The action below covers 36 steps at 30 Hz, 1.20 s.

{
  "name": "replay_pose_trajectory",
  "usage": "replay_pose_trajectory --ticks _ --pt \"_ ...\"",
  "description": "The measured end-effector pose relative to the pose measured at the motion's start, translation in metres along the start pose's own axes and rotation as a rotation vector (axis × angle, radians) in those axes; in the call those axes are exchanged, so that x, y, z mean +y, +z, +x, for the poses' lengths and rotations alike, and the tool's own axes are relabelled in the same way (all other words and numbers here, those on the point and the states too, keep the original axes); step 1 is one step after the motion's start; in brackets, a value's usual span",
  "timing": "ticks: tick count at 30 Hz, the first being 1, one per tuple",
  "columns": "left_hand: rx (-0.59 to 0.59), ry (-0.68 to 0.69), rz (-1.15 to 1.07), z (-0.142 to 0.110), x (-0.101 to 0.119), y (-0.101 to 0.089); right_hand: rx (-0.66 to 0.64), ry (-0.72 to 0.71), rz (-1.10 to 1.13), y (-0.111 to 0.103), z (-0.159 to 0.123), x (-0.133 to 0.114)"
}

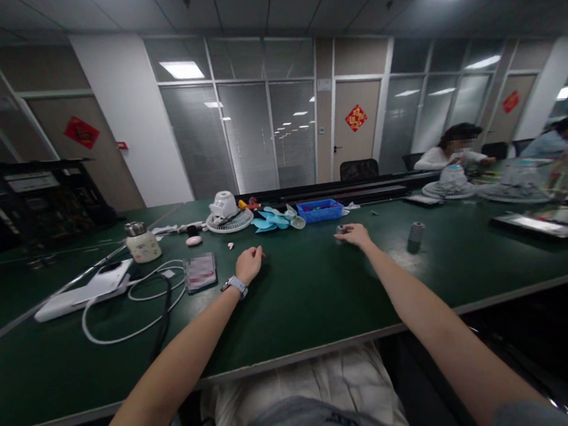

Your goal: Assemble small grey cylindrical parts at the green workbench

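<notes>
My right hand (355,235) reaches over the green table, its fingers closed round a small grey metal cylinder (339,235), partly hidden by them. A second grey metal cylinder (415,235) stands upright on the table to the right of that hand. My left hand (249,264), with a watch (235,285) on its wrist, rests on the tabletop, fingers curled in and nothing visible in them. Beyond the hands lie blue fan blades (270,219) and a blue tray (320,211) of small parts. A white fan housing (224,207) sits on its round grille.
On the left are a bottle (142,243), a white device (88,293) with a looping cable, and a blurred card-like item (201,272). Dark bars (332,191) run along the back. To the right lies a tablet-like panel (541,224); two people sit beyond.
</notes>
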<state>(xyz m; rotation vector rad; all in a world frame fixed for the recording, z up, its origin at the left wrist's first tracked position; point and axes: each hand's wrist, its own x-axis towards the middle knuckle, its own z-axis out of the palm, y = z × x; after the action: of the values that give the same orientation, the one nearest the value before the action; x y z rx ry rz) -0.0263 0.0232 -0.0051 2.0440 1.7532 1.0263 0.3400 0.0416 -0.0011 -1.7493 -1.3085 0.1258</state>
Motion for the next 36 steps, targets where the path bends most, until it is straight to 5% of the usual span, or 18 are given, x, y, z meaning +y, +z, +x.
replay_pose_trajectory --ticks 4,9,13,22,28,32,36 --pt "0.01 0.003 -0.015 0.0 0.0 0.001 -0.044 0.122 0.101 0.016 -0.017 -0.025" --pt "0.073 0.156 -0.148 -0.008 0.012 -0.001 -0.404 -0.055 0.471 0.067 -0.069 -0.094" --pt "0.11 0.335 -0.238 -0.017 0.028 -0.001 -0.53 -0.175 0.631 0.096 -0.103 -0.127" --pt "0.138 0.285 -0.239 -0.012 0.041 0.003 -0.543 -0.295 0.696 0.092 -0.118 -0.123" --pt "0.242 0.198 -0.264 0.002 0.024 -0.007 -0.5 -0.262 0.614 0.098 -0.121 -0.123" --pt "0.024 0.13 -0.073 0.007 -0.001 -0.008 -0.481 -0.261 0.624 0.092 -0.11 -0.119" --pt "-0.135 0.083 0.114 0.006 -0.011 -0.005 -0.279 -0.198 0.463 0.06 -0.076 -0.094"
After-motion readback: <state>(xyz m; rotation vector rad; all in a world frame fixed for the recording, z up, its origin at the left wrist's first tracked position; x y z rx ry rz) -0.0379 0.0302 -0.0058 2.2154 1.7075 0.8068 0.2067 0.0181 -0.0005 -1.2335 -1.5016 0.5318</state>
